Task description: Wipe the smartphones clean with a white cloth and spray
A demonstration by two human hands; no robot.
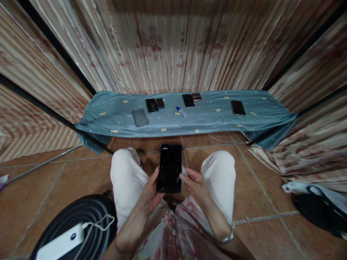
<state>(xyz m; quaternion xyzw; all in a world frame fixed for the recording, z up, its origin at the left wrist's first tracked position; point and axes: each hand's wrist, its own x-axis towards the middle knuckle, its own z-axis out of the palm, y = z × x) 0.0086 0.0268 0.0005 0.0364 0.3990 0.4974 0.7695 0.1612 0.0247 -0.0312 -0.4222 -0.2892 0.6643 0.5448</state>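
Observation:
A black tablet [170, 168] with a dark, glossy screen is held upright above my lap, between my knees. My left hand [149, 193] grips its lower left edge, thumb along the side and fingers behind. At the right edge, my right hand [195, 183] is closed on a small pale wipe [184, 171], its fingertips against the tablet. Most of the wipe is hidden by the fingers and the tablet, so its exact material is unclear.
A low bench under a blue cloth [162, 124] stands ahead. On it lie several dark devices, including a tablet [238, 108] at right, a small bottle with a blue cap [182, 112] and a brown case [196, 97]. A white power bank [61, 242] rests on a black round stool [99, 209].

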